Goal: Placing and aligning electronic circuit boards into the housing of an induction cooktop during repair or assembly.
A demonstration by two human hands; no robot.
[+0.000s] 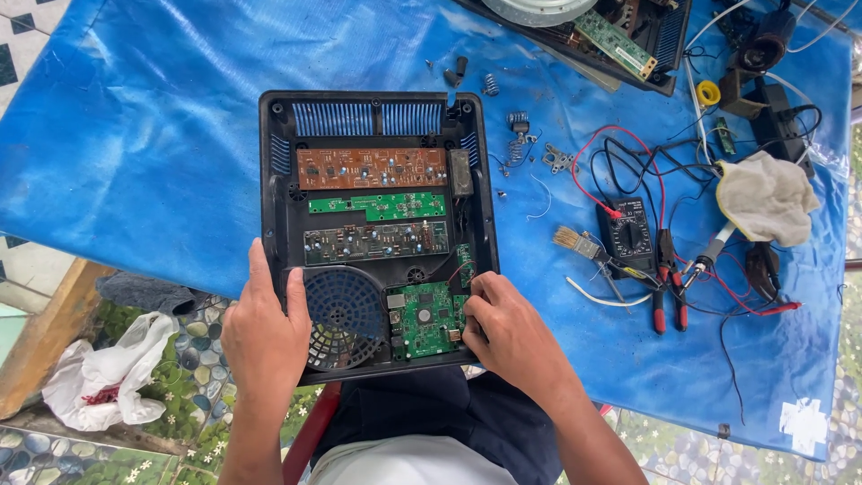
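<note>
head view — open black casing [377,103] lies on the blue-covered bench [162,135], near edge at the person's lap | left hand [265,337] grips its lower-left corner by the round fan grille [344,319] | right hand [512,332] — fingertips pressed on the green circuit board [424,319] | multimeter [628,235], brush [575,242], red-handled pliers [666,292] well apart to the right

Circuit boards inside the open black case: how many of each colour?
Brown board: 1
Green boards: 3 (long strip, small upright one, square one at the right hand)
Dark board: 1
Total: 5
</note>
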